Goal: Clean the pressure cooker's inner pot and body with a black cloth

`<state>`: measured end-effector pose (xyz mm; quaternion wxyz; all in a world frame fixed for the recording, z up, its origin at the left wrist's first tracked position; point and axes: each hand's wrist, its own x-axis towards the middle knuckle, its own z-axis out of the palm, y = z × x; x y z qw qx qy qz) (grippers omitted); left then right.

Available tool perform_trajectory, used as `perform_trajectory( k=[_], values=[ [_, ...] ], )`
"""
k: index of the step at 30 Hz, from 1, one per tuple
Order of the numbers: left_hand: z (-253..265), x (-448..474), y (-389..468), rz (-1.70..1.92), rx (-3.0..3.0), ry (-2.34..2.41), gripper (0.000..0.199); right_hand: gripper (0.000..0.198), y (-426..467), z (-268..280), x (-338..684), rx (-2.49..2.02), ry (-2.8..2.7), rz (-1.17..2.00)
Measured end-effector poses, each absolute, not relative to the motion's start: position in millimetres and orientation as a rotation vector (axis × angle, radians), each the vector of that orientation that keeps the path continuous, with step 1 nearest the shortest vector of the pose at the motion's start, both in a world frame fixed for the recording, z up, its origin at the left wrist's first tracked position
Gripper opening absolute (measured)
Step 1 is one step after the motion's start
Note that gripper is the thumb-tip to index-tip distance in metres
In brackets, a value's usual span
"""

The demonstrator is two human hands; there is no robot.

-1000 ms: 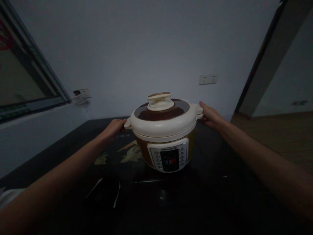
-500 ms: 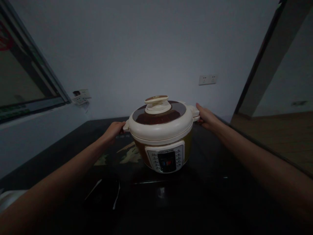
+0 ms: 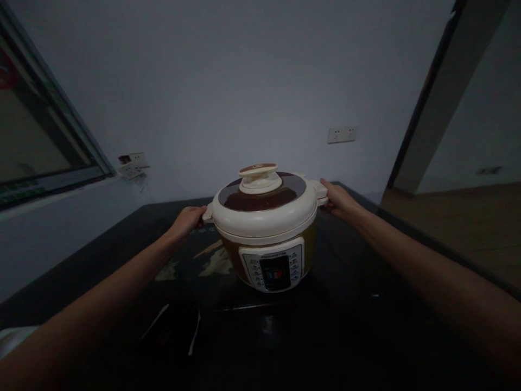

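An electric pressure cooker (image 3: 264,225) with a cream lid rim, a dark lid top and a brownish-gold body is in the middle of the head view, upright at the dark table. Its control panel (image 3: 274,269) faces me. On top the knob (image 3: 258,171) stands up, and the lid is on. My left hand (image 3: 188,220) is closed on the cooker's left side handle. On the other side, my right hand (image 3: 338,199) grips the right side handle, its fingers partly hidden behind it. Whether the base touches the table is hard to tell in the dim light.
The dark glossy table (image 3: 252,347) has a pale printed pattern (image 3: 217,263) left of the cooker. A black flat object (image 3: 171,328) lies at the front left. Behind stands a wall with a double socket (image 3: 342,134); more sockets (image 3: 134,164) sit by the window at left.
The view has shifted slightly, so the cooker and both hands appear a little lower and to the left. Both hands keep their hold on the handles.
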<state>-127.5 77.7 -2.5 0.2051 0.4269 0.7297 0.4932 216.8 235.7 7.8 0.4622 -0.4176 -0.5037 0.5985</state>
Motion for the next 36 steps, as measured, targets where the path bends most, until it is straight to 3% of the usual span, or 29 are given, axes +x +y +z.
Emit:
perform_trajectory(
  k=[21, 36],
  values=[
    [-3, -129, 81, 1.412, 1.210, 2.023, 0.030, 0.040, 243, -8, 218, -1.068, -1.213, 1.474],
    [-4, -142, 59, 1.228, 1.505, 2.060, 0.048, 0.036, 219, -7, 242, -1.167, -1.292, 1.287]
  ],
)
